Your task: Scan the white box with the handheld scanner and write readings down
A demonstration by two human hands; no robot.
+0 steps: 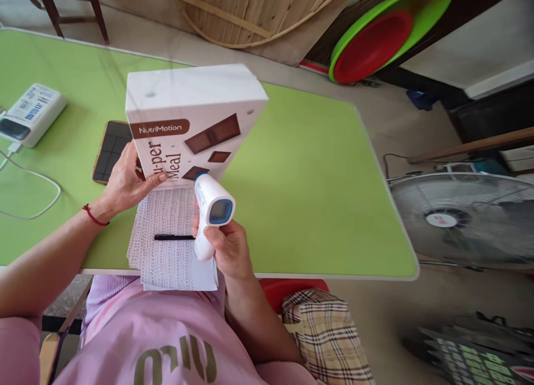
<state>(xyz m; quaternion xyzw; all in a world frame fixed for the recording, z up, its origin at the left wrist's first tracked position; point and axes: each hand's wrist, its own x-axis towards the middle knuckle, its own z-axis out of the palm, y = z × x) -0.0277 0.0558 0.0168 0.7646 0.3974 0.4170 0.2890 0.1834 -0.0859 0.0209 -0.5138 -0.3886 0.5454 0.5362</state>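
Observation:
My left hand (pixel 129 179) grips the lower left edge of a white box (pixel 196 90), its thumb across the printed front. Brown chocolate-like pieces and the word NutriMotion show on that face, which is tilted toward me. In my right hand (pixel 227 243) is a white and blue infrared thermometer (pixel 204 212), fingers wrapped round its handle. Its small screen faces me and its front end is close to the box; I cannot tell whether they touch. Below lie handwritten sheets (pixel 167 262) with a black pen (pixel 173 237) across them, partly hidden by the thermometer.
A phone (pixel 110 151) lies partly behind my left hand on the green table (pixel 312 207). Farther left is a white power bank (pixel 35 112) with a cable (pixel 54 184). A floor fan (pixel 459 218) stands beyond the table's right edge. Green and red basins (pixel 375 45) lean at the back.

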